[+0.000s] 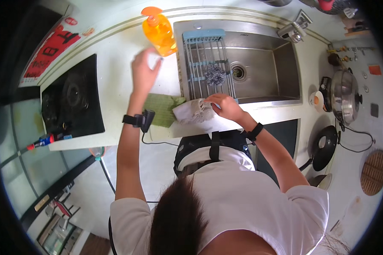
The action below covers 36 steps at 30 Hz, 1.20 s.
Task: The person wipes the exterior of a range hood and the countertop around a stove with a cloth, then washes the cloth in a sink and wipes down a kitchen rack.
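My left hand [145,68] is raised over the white counter, fingers curved and apart, just below the orange pump bottle [161,35]. Whether anything small is between its fingertips cannot be told. A green cloth [161,110] lies flat on the counter beyond my left wrist. Beside it, partly overlapping, is a crumpled whitish cloth [191,111]. My right hand [225,106] is at that cloth's right end, fingers bent; whether they grip it is unclear. A steel and blue drying rack [204,33] spans the left part of the sink, with a grey mesh scourer [214,75] on it.
The steel sink [258,57] has a faucet [295,28] at its back right corner. A black cooktop [73,95] is set in the counter at left. At right stand a lidded steel pot [346,92] and a black pan [325,148]. A cable hangs from my left wrist.
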Each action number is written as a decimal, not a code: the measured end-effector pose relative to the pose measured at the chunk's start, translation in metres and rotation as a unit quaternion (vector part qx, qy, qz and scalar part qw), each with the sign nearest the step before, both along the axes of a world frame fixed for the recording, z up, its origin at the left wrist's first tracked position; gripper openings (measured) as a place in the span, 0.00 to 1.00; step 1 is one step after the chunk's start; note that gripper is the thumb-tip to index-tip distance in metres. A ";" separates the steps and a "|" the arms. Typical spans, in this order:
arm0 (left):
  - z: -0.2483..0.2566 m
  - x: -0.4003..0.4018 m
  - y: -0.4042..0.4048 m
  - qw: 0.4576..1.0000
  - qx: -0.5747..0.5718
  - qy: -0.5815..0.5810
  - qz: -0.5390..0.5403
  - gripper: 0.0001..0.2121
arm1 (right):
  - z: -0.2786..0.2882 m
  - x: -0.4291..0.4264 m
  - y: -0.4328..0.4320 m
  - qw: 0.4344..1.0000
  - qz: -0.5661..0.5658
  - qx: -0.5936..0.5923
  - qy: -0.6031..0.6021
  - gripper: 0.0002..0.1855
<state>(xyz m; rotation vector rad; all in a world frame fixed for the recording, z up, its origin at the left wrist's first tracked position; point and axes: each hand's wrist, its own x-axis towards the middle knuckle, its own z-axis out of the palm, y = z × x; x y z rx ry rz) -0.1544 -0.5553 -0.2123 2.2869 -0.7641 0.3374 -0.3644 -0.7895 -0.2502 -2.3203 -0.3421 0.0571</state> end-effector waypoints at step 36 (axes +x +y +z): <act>0.018 -0.002 -0.078 0.966 -0.111 -0.118 0.200 0.21 | -0.011 0.061 -0.146 0.962 -0.237 0.104 0.092 0.23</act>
